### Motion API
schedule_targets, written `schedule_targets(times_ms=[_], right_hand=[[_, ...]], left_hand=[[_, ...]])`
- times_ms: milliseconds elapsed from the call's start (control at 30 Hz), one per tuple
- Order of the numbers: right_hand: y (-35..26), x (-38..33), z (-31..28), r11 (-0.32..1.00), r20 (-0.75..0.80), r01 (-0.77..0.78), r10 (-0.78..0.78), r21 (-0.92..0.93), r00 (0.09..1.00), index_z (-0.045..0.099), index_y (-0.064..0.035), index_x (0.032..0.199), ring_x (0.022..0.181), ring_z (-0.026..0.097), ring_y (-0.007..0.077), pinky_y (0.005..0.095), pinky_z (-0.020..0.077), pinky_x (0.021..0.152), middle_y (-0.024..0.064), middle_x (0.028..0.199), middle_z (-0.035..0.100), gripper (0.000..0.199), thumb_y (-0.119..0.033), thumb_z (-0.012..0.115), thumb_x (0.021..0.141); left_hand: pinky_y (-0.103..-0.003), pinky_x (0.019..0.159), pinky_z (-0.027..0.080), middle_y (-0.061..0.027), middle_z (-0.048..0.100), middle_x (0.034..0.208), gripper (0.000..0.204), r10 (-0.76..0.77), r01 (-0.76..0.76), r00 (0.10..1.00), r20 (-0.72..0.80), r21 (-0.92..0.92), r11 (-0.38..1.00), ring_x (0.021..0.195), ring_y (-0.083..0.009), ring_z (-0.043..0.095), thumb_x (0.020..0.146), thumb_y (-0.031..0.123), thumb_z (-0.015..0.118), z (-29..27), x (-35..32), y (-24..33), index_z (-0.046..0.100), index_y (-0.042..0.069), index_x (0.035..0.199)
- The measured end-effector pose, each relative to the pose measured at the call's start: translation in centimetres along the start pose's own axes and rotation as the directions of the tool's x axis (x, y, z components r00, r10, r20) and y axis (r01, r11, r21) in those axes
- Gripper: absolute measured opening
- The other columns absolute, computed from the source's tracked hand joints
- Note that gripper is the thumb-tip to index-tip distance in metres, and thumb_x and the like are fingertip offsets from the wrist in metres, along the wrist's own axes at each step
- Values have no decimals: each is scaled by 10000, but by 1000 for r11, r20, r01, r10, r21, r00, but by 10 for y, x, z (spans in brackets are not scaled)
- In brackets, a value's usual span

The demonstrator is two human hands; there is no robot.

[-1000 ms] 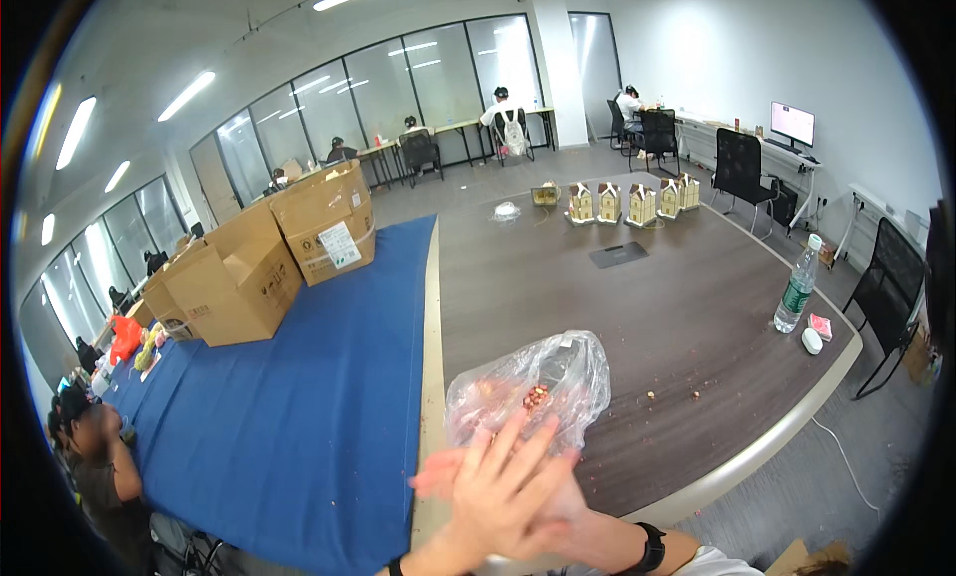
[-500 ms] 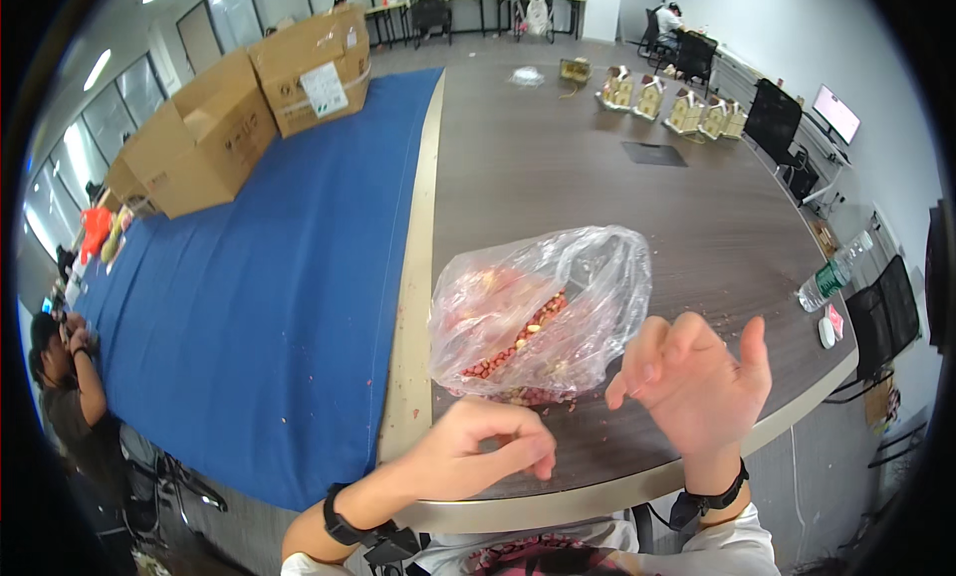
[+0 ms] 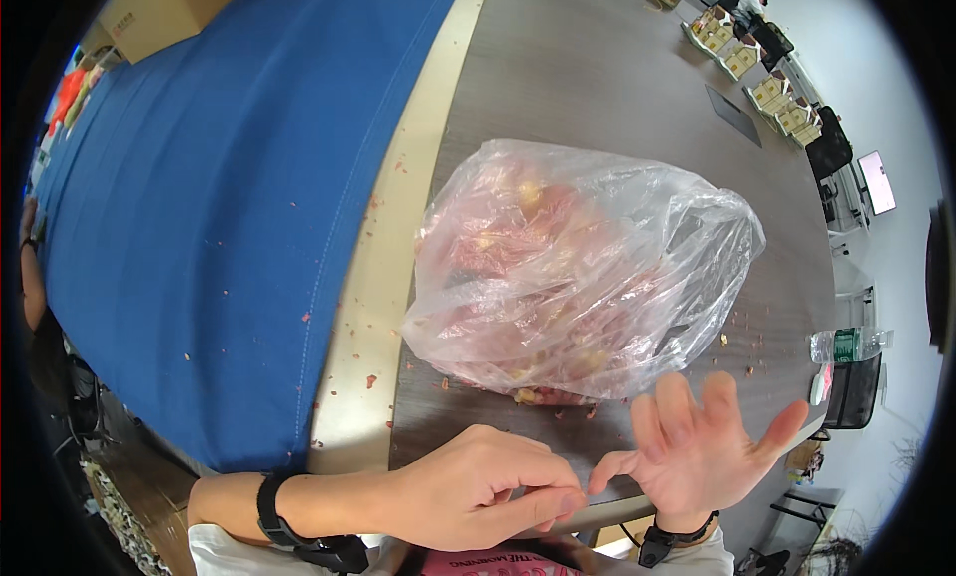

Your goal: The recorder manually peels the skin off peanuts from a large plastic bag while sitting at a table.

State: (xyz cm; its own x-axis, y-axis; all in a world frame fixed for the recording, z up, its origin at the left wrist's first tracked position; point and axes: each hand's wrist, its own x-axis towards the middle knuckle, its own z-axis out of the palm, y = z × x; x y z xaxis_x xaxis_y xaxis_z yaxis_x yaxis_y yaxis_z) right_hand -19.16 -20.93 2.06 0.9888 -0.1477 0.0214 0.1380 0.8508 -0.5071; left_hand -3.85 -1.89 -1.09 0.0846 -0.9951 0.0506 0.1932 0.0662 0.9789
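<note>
A clear plastic bag (image 3: 588, 267) of red-skinned peanuts and pale kernels lies on the dark tabletop, its film crumpled over the contents. My left hand (image 3: 478, 491) is just in front of the bag, fingers curled and thumb pressed against the index finger. Whatever may be in that pinch is hidden. To its right, my right hand (image 3: 692, 442) is raised with the palm turned up, the fingers apart and partly bent. One of its fingers reaches toward the left fingertips, almost touching them. No held thing shows in the right palm.
Reddish skin flakes (image 3: 370, 381) dot the pale table edging and a blue cloth (image 3: 229, 208) at left. A cardboard box (image 3: 159, 18) stands far left. Small model houses (image 3: 782, 108) line the far right; a plastic bottle (image 3: 851, 345) is at right. Another person's arm (image 3: 33, 277) shows at the left edge.
The view has tilted down and closer, so the bag looks larger. The bag's peanut-filled gap no longer shows. My hands have come closer together, right finger now beside the left fingertips.
</note>
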Motion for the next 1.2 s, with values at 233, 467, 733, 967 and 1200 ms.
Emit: schedule_targets(times_ms=[233, 467, 733, 967, 1200], right_hand=[[-3, -1, -4, 1000, 67, -21, 21, -1, 998, 502, -85, 1277, 1039, 424, 303, 813, 364, 932, 118, 1105, 411, 850, -837, 348, 912], [-4, -3, -6, 1000, 108, -28, 29, -13, 994, 491, -79, 1303, 1010, 414, 286, 808, 358, 943, 112, 1073, 391, 834, -811, 336, 936], [-2, -2, -5, 999, 103, -18, 21, -26, 995, 498, -72, 1290, 980, 419, 283, 803, 371, 934, 110, 1043, 396, 816, -796, 348, 945], [-2, -1, -6, 999, 88, -18, 22, -44, 996, 502, -69, 1258, 967, 424, 291, 799, 386, 924, 116, 1037, 404, 817, -805, 347, 939], [-2, -3, -3, 992, 73, 2, 7, -126, 997, 516, -70, 1245, 956, 430, 297, 791, 393, 905, 122, 1023, 409, 849, -835, 345, 918]], left_hand=[[-316, 605, 449, -60, 661, 765, 155, 71, -72, 997, -8, -40, 997, 626, -187, 571, 1003, 83, 597, 5, 2, -7, 697, -3, 920], [-337, 569, 411, -60, 632, 747, 151, 70, -70, 998, -6, -39, 997, 594, -195, 525, 1005, 110, 617, 5, 5, -6, 710, 8, 945], [-337, 534, 396, -53, 629, 743, 156, 103, -103, 995, -8, 14, 995, 595, -187, 517, 1006, 124, 625, 5, 4, -9, 719, 11, 954], [-336, 525, 392, -55, 617, 734, 162, 107, -107, 994, -4, 13, 994, 594, -184, 513, 1008, 135, 623, 5, 4, -9, 717, 12, 960], [-347, 534, 399, -61, 614, 744, 160, 99, -98, 995, -17, 43, 994, 599, -206, 511, 1004, 133, 618, 5, 5, -9, 696, 12, 934]])
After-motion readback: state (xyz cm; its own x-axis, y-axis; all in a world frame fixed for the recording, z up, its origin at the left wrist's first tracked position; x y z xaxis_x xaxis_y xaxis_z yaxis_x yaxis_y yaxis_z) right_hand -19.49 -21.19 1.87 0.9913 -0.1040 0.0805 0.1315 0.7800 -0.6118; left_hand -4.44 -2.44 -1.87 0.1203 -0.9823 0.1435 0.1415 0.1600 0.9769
